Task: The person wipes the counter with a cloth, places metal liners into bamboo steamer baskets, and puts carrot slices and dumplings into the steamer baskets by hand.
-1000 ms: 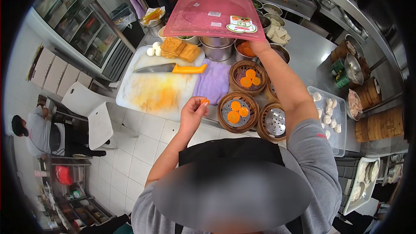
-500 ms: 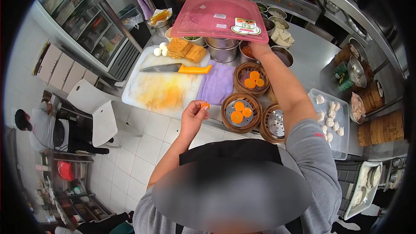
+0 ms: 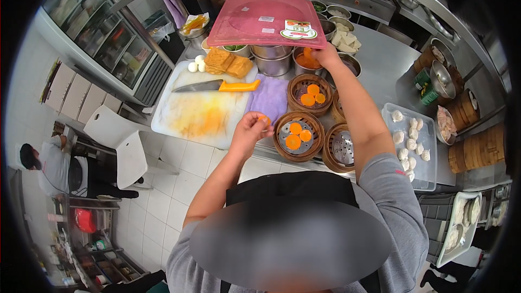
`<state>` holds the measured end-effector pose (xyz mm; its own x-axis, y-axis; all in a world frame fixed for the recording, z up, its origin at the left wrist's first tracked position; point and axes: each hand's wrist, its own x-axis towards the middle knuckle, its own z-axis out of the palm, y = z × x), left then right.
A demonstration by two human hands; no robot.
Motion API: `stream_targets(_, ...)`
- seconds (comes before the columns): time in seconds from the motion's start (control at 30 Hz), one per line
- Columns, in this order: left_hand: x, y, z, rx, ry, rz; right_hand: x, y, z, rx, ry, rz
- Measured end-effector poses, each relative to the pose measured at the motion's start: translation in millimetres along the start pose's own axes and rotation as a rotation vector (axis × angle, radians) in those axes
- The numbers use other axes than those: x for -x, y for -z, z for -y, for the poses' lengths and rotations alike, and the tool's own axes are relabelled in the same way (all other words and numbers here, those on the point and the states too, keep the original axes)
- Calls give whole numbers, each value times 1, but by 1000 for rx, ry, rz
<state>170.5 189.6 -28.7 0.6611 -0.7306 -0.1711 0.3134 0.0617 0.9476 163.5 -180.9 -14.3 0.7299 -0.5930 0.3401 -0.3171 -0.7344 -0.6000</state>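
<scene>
My left hand (image 3: pixel 249 133) pinches an orange carrot slice (image 3: pixel 264 120) above the table's front edge. My right hand (image 3: pixel 325 56) reaches over a metal pot (image 3: pixel 299 68) with orange contents, its fingers closed on carrot slices (image 3: pixel 309 53); the red lid above partly hides this. The near bamboo steamer (image 3: pixel 278 144) holds three carrot slices (image 3: pixel 293 141) on a perforated metal plate. Behind it, another bamboo steamer (image 3: pixel 292 104) also holds three. A third steamer (image 3: pixel 328 160), beside my right forearm, shows its bare perforated plate (image 3: pixel 343 147).
A red plastic lid (image 3: pixel 260 19) overhangs the pots. Left are a cutting board (image 3: pixel 163 122), a yellow-handled knife (image 3: pixel 239 87), fried tofu blocks (image 3: pixel 220 61), eggs (image 3: pixel 193 67) and a purple cloth (image 3: pixel 271 97). Right, a tray (image 3: pixel 429 176) bears dumplings near stacked steamers (image 3: pixel 477 160). A person (image 3: pixel 54 163) sits far left.
My right hand has risen slightly from the pot, with orange slices now showing at its fingers. My left hand has moved up toward the near steamer. The view has shifted slightly.
</scene>
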Motion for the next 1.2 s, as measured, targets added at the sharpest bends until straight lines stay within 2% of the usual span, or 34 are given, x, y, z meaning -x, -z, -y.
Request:
stream_targets(0.03, -9, -3, -1, 130, 92, 36, 3, 3, 0, -50, -35, -51)
stream_targets(0.17, -46, -28, -9, 283, 159, 153, 11, 13, -7, -96, -182, -18)
stream_targets(0.23, -63, -50, -11, 297, 168, 174, 30, 26, 0, -429, -307, -54)
stream_targets(0.27, -70, -61, -12, 310, 177, 191, 42, 35, 5, -426, -313, -59)
stream_targets(0.33, -80, -81, -13, 334, 210, 251, 72, 51, 16, -572, -224, -104)
stream_targets(0.4, -87, -104, -9, 398, 265, 359, 110, 60, 23, -419, 30, -223)
stream_targets(0.43, -87, -115, -5, 416, 283, 365, 136, 81, 47, -189, 171, -237)
stream_targets(0.47, -85, -126, -1, 413, 305, 371, 156, 90, 56, -185, 149, -238)
stream_targets(0.53, -79, -145, 6, 479, 238, 490, 189, 99, 60, -54, 385, -205)
stream_targets(0.57, -77, -150, 11, 447, 217, 510, 200, 102, 56, -40, 412, -190)
stream_targets(0.6, -72, -154, 15, 445, 237, 520, 209, 104, 49, -35, 391, -194)
stream_targets(0.67, -65, -160, 14, 296, 254, 531, 224, 106, 30, -233, 185, -205)
stream_targets(0.7, -66, -160, 19, 331, 293, 562, 232, 105, 18, -396, -18, -218)
stream_targets(0.73, -66, -162, 19, 328, 299, 572, 237, 111, 13, -391, -25, -227)
stream_targets(0.8, -62, -164, 21, 251, 309, 578, 248, 120, 7, -1167, -445, -241)
stream_targets(0.83, -60, -166, 22, 209, 301, 565, 253, 128, 6, -1309, -531, -164)
stream_targets(0.87, -57, -168, 23, 208, 306, 563, 258, 131, -1, -1311, -536, -164)
stream_targets(0.93, -51, -172, 23, 74, 242, 535, 261, 133, -9, -1327, -621, 40)
stream_targets(0.97, -48, -174, 21, 74, 243, 530, 263, 133, -7, -1216, -584, 115)
stream_targets(1.0, -45, -175, 19, -4, 244, 527, 264, 131, -4, -1219, -585, 119)
stream_targets(1.07, -42, -175, 21, -84, 248, 520, 262, 126, 22, -893, -491, 98)
stream_targets(1.1, -43, -175, 24, -120, 248, 527, 261, 119, 20, -845, -421, 93)
stream_targets(1.2, -44, -173, 24, -106, 293, 560, 260, 109, 4, -815, -398, 95)
